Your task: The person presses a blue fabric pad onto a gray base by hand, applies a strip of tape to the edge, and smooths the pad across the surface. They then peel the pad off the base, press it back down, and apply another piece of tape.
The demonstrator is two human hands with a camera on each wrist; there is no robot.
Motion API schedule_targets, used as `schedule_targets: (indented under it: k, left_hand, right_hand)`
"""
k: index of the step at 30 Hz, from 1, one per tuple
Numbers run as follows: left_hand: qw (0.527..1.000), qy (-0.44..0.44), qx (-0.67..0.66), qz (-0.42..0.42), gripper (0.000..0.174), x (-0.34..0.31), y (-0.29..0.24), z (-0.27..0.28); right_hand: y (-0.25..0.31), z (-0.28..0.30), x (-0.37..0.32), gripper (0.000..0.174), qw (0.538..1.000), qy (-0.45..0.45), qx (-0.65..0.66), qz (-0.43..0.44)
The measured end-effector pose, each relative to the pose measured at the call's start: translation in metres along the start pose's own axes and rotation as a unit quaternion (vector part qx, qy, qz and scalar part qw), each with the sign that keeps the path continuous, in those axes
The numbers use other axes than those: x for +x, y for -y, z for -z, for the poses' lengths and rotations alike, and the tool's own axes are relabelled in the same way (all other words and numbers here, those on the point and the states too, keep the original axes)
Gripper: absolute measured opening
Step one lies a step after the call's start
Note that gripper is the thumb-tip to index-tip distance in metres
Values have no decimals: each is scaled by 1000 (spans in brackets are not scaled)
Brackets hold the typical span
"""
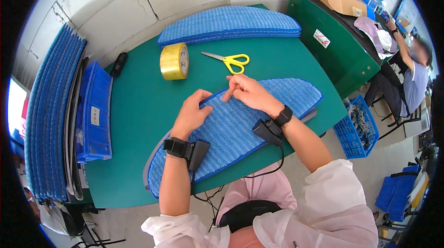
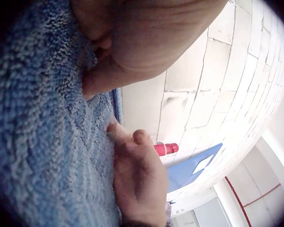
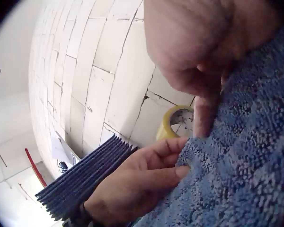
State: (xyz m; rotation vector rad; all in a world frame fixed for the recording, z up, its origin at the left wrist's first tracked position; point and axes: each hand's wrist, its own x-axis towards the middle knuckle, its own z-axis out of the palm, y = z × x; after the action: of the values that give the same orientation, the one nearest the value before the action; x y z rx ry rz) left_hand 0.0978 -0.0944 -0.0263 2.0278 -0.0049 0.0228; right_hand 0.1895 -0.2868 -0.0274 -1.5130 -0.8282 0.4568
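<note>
An oval-edged blue striped mop pad (image 1: 231,123) lies on the green table in front of me. My left hand (image 1: 192,111) pinches its far edge, the thumb on the fluffy face and the fingers behind the rim. Just to the right, my right hand (image 1: 254,94) reaches over the same edge. One straight finger (image 3: 206,116) of it points down and touches the pad near the left fingertips, while its other fingers are bent. In the left wrist view, the right hand (image 2: 141,182) shows beyond the pad's fluffy surface (image 2: 47,127).
Yellow scissors (image 1: 236,63) and a yellow tape roll (image 1: 175,61) lie beyond the pad. Stacked pads (image 1: 231,23) are at the back; more stand upright (image 1: 53,118) at left, beside a blue bin (image 1: 96,114). A blue basket (image 1: 356,130) and a seated person (image 1: 411,77) are to the right.
</note>
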Motion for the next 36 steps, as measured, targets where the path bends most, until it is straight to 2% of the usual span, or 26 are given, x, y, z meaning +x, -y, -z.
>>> schedule_targets:
  k: [2, 3, 6, 8, 9, 11, 12, 14, 15, 18, 19, 20, 22, 24, 25, 26, 30, 33, 34, 35, 36]
  left_hand:
    - [1000, 2, 5, -2, 31, 0, -1, 0]
    - [1000, -2, 14, 2, 32, 0, -2, -1]
    - [1000, -8, 15, 7, 31, -1, -2, 0]
    - [1000, -10, 5, 10, 30, -1, -2, 0]
    - [1000, -10, -2, 7, 30, -1, -2, 0]
    - [1000, -11, -9, 5, 30, -1, 0, 0]
    - [1000, -7, -9, -1, 30, 0, 4, 0]
    - [1000, -3, -8, -7, 31, 0, 5, 0]
    - [1000, -9, 4, -1, 31, -1, 1, 0]
    - [1000, -8, 12, 10, 33, -1, -5, 1]
    - [1000, -1, 7, 15, 34, -1, -5, 1]
    - [1000, -2, 7, 16, 34, -1, -4, 1]
    - [998, -34, -55, 21, 31, 0, 0, -1]
    - [998, -43, -44, 16, 30, 3, 4, 0]
    - [998, -49, -33, 11, 30, 3, 5, 1]
    - [998, -50, -33, 11, 30, 3, 4, 1]
    - [999, -47, -18, 7, 28, 2, 0, 0]
    - [998, -45, -31, 9, 28, 3, 3, 0]
    - [998, -43, -47, 11, 28, 3, 4, 0]
    - [998, -42, -48, 13, 28, 3, 4, -2]
    - [998, -44, -52, 10, 28, 3, 3, -2]
  right_hand:
    - [5, 0, 1, 10, 995, 13, -85, -41]
    - [2, 1, 1, 10, 996, 13, -85, -41]
    - [2, 3, 0, 9, 998, 11, -56, -17]
    - [12, 6, -4, 9, 992, -27, 53, -110]
    - [10, 6, -4, 9, 992, -26, 53, -110]
    - [7, 4, -4, 8, 994, 9, -61, -87]
    - [8, 3, -3, 8, 994, 11, -60, -87]
    - [14, 1, -2, 7, 968, 24, -248, -24]
    - [14, 2, -2, 7, 968, 24, -248, -23]
    - [10, 6, -3, 8, 973, 45, -227, -11]
    - [7, 6, -4, 8, 996, 43, -83, -15]
    - [8, 5, -5, 9, 997, 40, 62, -18]
    - [14, 2, -6, 9, 995, 74, 71, 9]
    - [15, -2, -4, 9, 990, 108, 80, 37]
    - [12, -3, -4, 10, 988, 133, -71, 31]
    - [9, -3, -3, 11, 963, 153, -220, 25]
    - [6, -6, -1, 12, 963, 124, -239, 25]
    - [2, -4, 0, 11, 978, 122, -164, 34]
    - [2, -3, -1, 11, 991, 134, -8, 24]
    - [4, -3, -1, 11, 979, 142, 148, 15]
    - [13, -1, -3, 11, 983, 136, -110, 54]
